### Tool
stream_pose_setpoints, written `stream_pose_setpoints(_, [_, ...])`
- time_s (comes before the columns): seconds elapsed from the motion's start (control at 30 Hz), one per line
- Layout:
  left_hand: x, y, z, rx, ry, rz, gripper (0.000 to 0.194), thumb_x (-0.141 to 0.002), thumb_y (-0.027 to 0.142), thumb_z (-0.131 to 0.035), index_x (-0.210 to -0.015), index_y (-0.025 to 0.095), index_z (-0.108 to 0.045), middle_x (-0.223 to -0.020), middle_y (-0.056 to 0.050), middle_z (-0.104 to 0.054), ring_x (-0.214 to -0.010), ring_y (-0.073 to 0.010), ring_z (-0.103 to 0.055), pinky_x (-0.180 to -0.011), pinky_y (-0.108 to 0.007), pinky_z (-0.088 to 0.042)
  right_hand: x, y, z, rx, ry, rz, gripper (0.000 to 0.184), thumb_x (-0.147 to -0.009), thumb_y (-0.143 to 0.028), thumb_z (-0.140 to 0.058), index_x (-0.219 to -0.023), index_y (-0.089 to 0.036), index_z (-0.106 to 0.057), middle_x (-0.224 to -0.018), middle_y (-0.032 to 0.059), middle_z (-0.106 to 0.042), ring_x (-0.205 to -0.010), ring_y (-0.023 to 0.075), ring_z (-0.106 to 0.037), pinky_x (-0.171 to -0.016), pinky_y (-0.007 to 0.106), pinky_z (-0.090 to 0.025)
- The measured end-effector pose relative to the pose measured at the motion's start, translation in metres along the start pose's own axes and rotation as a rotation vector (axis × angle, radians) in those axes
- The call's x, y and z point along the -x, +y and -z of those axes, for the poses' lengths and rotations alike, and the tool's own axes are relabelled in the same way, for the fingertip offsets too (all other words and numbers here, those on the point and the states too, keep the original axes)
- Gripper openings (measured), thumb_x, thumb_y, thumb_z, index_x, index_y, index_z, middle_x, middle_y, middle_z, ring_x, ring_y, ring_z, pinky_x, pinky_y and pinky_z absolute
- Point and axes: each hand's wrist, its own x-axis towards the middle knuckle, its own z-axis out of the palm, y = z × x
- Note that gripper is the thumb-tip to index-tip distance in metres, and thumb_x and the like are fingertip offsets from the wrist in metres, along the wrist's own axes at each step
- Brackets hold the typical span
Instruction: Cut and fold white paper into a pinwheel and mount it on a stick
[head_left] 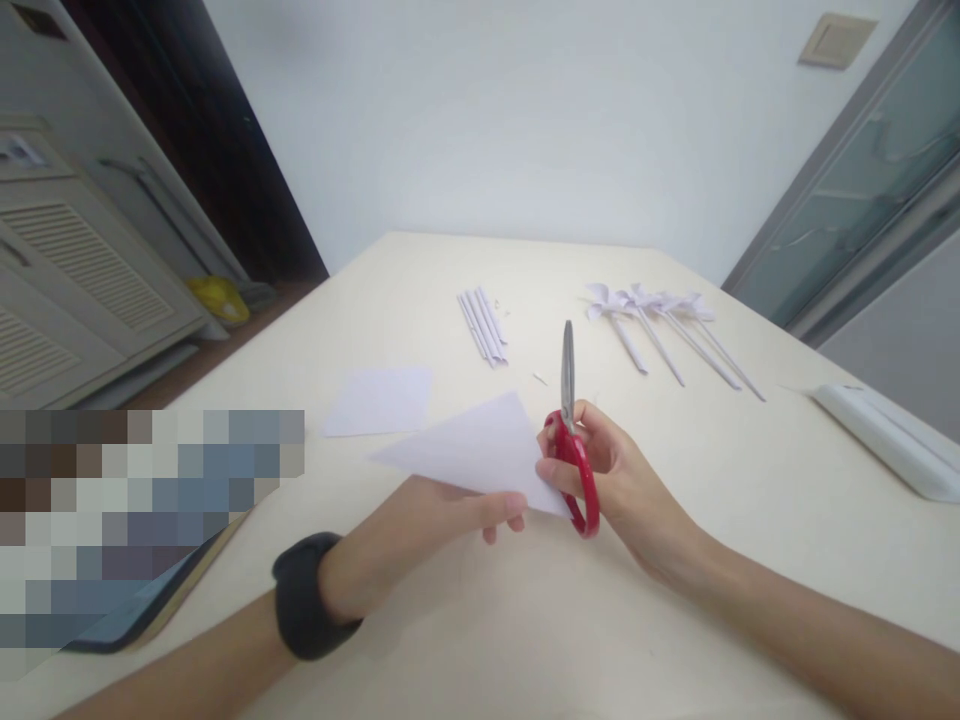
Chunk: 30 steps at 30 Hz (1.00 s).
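My left hand (457,510), with a black band on its wrist, pinches a sheet of white paper (480,440) near its lower edge, thumb on top. The paper is held above the table, one corner pointing left. My right hand (622,480) grips red-handled scissors (576,460), their blades together and pointing away from me. Its thumb also presses on the paper's right end. Another white paper sheet (381,400) lies flat on the table, left of the held one.
Several rolled paper sticks (482,325) lie at the table's middle, with small scraps nearby. Paper pinwheels (652,305) on sticks rest at the back right. A white roll or packet (892,435) is at the right edge. Something pixelated (150,530) covers the left. A wall (525,120) stands behind.
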Motion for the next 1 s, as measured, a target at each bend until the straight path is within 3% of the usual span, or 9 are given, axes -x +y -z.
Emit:
stream_pose_setpoints(0.17, [0.004, -0.001, 0.001, -0.222, 0.092, 0.114, 0.026, -0.075, 0.038, -0.059, -0.058, 0.018, -0.062, -0.065, 0.0, -0.062, -0.067, -0.0165, -0.055, -0.069, -0.027, -0.042, 0.002, 0.0, -0.006, -0.058, -0.079, -0.061, 0.026, -0.074, -0.011, -0.063, -0.077, -0.021, -0.04, -0.079, -0.0045, -0.052, -0.064, 0.0077, -0.048, -0.054, 0.021, -0.037])
stream_pose_setpoints(0.4, [-0.003, 0.004, 0.005, -0.08, 0.15, -0.015, 0.017, -0.077, 0.027, -0.056, -0.062, 0.018, -0.056, -0.057, 0.003, -0.056, -0.056, -0.0129, -0.05, -0.058, -0.024, -0.041, 0.0, 0.002, -0.003, -0.062, -0.129, -0.07, 0.028, -0.072, -0.005, -0.061, -0.077, -0.021, -0.039, -0.074, -0.0048, -0.052, -0.064, 0.0084, -0.047, -0.054, 0.021, -0.034])
stream_pose_setpoints(0.67, [-0.002, 0.006, 0.003, -0.028, -0.064, 0.062, 0.008, -0.075, 0.022, -0.057, -0.077, 0.015, -0.059, -0.068, -0.001, -0.06, -0.065, -0.0139, -0.054, -0.058, -0.024, -0.04, 0.0, 0.007, -0.006, -0.108, -0.162, -0.061, 0.029, -0.072, -0.007, -0.063, -0.078, -0.022, -0.039, -0.074, -0.0047, -0.053, -0.063, 0.0104, -0.053, -0.061, 0.026, -0.041])
stream_pose_setpoints(1.0, [-0.003, 0.003, 0.005, 0.006, -0.003, 0.016, 0.01, -0.075, 0.02, -0.057, -0.083, 0.016, -0.058, -0.068, -0.001, -0.06, -0.061, -0.0134, -0.052, -0.057, -0.026, -0.041, 0.003, 0.002, -0.006, -0.041, -0.157, -0.069, 0.029, -0.071, -0.015, -0.066, -0.077, -0.022, -0.039, -0.074, -0.0038, -0.055, -0.067, 0.0108, -0.054, -0.056, 0.022, -0.039])
